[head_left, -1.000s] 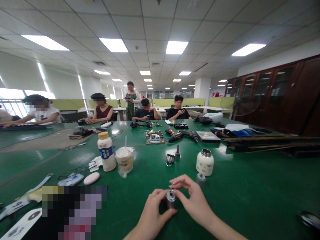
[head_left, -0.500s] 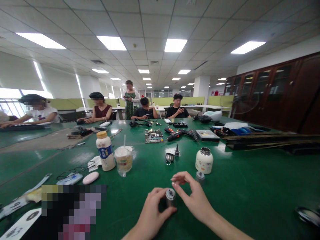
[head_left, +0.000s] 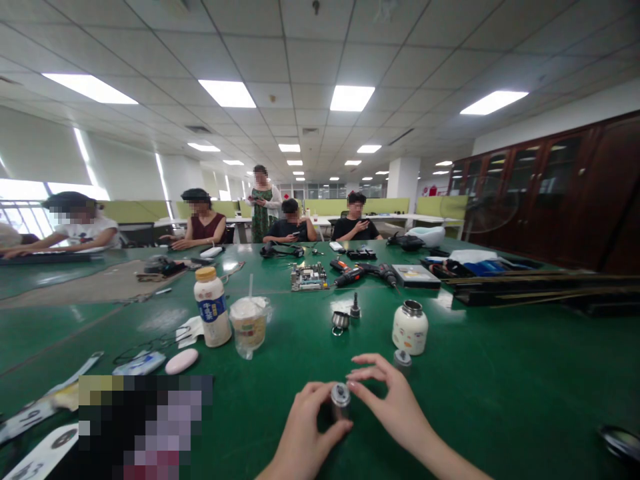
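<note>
While the left hand (head_left: 311,421) pinches an upright metal cylinder (head_left: 341,403) in its grip, the right hand (head_left: 393,400) hovers at the cylinder's three o'clock, grip spread

- I am in a large open-plan office: flat light panels (head_left: 353,98) sit in a gridded ceiling across the whole room.
- Low yellow-green partitions (head_left: 385,206) stand ahead of me.
- Tall dark wooden cabinets (head_left: 563,173) with glazed doors line the right wall.
- Pale blinds (head_left: 127,170) hang on my left.
- A workshop touch: my long green worktop (head_left: 500,380), with people (head_left: 205,229) seated along it, carries a circuit board (head_left: 309,277) and power drills (head_left: 351,275).
</note>
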Available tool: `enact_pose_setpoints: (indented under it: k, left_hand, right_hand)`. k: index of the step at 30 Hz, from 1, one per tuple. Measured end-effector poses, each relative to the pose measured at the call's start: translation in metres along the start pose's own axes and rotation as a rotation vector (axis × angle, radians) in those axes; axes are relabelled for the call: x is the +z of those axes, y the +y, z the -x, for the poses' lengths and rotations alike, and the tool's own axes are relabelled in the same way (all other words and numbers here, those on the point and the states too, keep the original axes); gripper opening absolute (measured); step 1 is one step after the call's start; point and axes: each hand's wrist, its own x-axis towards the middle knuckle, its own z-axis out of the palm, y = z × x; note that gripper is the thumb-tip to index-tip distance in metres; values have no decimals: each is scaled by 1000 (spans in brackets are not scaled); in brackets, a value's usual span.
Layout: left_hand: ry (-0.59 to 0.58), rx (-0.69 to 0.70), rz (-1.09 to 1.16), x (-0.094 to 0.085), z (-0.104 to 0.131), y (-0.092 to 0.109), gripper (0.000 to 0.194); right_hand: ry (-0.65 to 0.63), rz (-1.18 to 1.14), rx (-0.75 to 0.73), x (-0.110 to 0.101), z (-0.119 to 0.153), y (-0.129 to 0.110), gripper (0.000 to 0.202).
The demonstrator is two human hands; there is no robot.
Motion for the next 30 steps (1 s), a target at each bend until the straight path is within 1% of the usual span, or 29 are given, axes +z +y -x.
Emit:
enact_pose_setpoints:
  k: [2,5,7,8,10,12,13,14,17,18,20,22,24,27,28,30]
  left_hand:
    - [0,11,3,0,0,0,40]
    - [-8,30,0,0,0,1,39]
    - [-10,41,-7,0,0,2,40]
    - [-9,42,-10,0,0,2,41]
    - [0,25,-14,0,0,1,41]
    - [14,-6,-11,0,0,1,41]
    - [20,-19,-8,0,0,0,40]
    - [24,-29,-4,0,0,0,40]
    - [31,-37,6,1,-1,-1,40]
    - [34,-34,7,2,-1,-1,40]
    - [42,-24,6,2,-1,-2,40]
    - [44,-15,6,2,-1,-2,40]
    - [32,-10,15,1,-2,-2,42]
    - [-2,-2,27,0,-2,-1,44]
    - [-15,1,26,0,-2,-1,44]
    - [-31,7,15,0,-1,-1,42]
  right_hand:
    - [-21,-9,-26,4,3,-5,16]
    - [-43,-3,-65,11,5,-13,5]
    - [-43,7,-64,13,5,-16,8]
    - [-27,5,-61,13,5,-16,11]
    - [47,-4,-57,10,3,-14,14]
    - [130,14,-47,5,0,-6,13]
    - [143,35,-34,3,0,-1,13]
    - [130,62,-20,1,0,5,12]
    - [-22,119,-9,-2,3,25,5]
    - [-49,125,-15,-1,5,30,4]
    - [-65,121,-28,-1,8,38,5]
    - [-58,98,-30,0,8,39,6]
    - [-32,38,-17,2,7,35,5]
    - [35,-135,-25,6,3,19,14]
    - [44,-191,-44,8,2,13,16]
    - [12,-247,-80,12,1,2,16]
